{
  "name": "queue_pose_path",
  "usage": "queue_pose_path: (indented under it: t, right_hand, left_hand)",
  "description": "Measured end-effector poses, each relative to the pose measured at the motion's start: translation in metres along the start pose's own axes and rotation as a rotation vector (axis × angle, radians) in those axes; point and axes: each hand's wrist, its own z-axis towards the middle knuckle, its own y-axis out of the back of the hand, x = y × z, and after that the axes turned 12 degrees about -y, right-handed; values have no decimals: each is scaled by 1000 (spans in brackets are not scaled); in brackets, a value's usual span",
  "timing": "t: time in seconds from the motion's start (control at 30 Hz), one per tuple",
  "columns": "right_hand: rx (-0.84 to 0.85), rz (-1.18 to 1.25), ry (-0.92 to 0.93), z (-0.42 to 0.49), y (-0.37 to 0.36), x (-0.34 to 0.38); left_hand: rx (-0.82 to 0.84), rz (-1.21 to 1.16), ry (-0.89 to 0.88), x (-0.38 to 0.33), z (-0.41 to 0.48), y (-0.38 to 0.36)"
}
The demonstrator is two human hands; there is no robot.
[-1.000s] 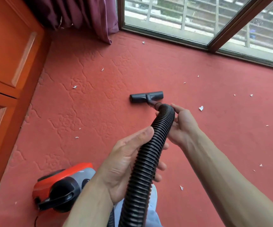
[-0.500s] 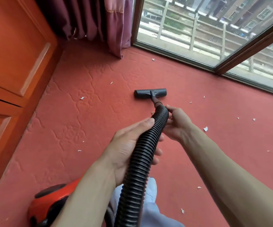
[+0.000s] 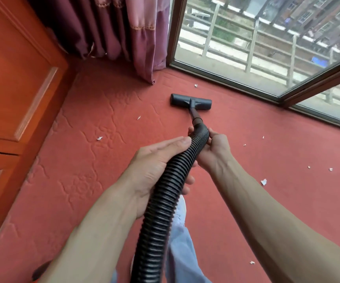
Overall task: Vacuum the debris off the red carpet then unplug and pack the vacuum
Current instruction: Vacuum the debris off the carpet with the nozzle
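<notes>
A black ribbed vacuum hose [image 3: 165,201] runs up the middle of the view. My left hand [image 3: 157,166] grips it midway. My right hand [image 3: 212,148] grips its front end, just behind the short tube leading to the grey floor nozzle [image 3: 191,102]. The nozzle lies flat on the red carpet [image 3: 83,180], close to the window frame. Small white paper scraps dot the carpet: one scrap [image 3: 99,138] to the left, one scrap [image 3: 264,182] to the right, one scrap [image 3: 195,85] just beyond the nozzle. Only a dark sliver of the vacuum body [image 3: 40,270] shows at the bottom left.
An orange wooden cabinet [image 3: 16,94] lines the left side. A purple curtain [image 3: 124,33] hangs in the far corner. A floor-level window with a brown frame [image 3: 267,92] bounds the carpet at the back and right. My light-trousered leg [image 3: 183,254] is below the hose.
The nozzle has been pushed forward toward the window and curtain corner. Both hands followed with the hose, and the red vacuum body has slid almost out of view at the bottom left.
</notes>
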Motion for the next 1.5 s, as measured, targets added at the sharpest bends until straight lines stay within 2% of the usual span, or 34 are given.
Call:
queue_pose_path:
  t: [0.37,0.6,0.77,0.97,1.23,1.5]
  right_hand:
    - [79,77,-17,57,-68,62]
    - [94,-47,-31,67,-76,81]
    - [19,-223,-22,70,-58,90]
    - [-71,-258,16,36,-11,87]
    - [-94,-191,-8,-33,36,50]
    - [-166,-34,4,-107,102,-19]
  left_hand:
    - [-102,74,-71,-31,76,-21]
    - [-80,93,-82,-39,91,-22]
    - [-34,108,-8,-30,90,-24]
    - [114,57,78,-15,64,-27]
    - [299,86,113,-4,6,-23]
    - [371,113,132,26,-77,-16]
